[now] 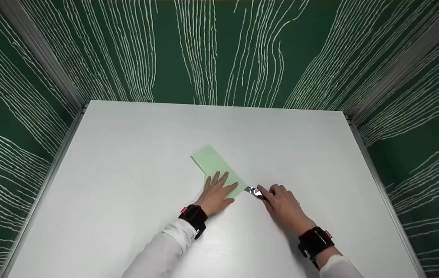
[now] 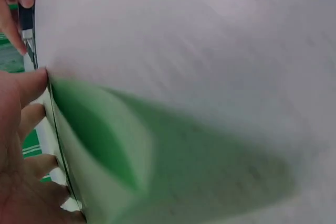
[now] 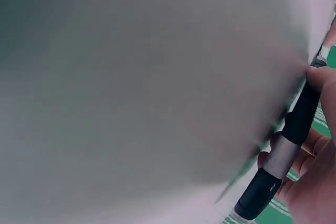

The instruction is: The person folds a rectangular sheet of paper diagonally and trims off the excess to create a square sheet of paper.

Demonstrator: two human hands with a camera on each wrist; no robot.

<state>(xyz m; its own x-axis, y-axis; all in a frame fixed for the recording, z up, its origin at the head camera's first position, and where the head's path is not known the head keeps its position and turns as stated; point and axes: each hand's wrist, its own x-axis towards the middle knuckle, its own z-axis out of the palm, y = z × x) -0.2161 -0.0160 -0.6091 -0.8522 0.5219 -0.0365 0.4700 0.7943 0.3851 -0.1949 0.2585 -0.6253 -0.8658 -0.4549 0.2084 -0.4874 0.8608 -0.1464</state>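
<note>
A folded piece of light green paper [image 1: 212,159] lies on the white table, bent into an L-like outline. My left hand [image 1: 215,196] rests on its near part with the fingers spread. In the left wrist view the folded paper [image 2: 100,129] bulges open beside that hand, showing a darker green inside. My right hand [image 1: 286,204] grips a utility knife [image 1: 255,191], its silver front end pointing left, right at the paper's right corner. The right wrist view shows the knife's black handle with a silver band [image 3: 281,157] under the curled fingers.
The white table [image 1: 134,139] extends around the paper on all sides. Green walls with white wavy lines [image 1: 204,50] stand behind and at both sides, with grey metal posts [image 1: 401,61] in the corners. Black bands [image 1: 194,220] are worn on both wrists.
</note>
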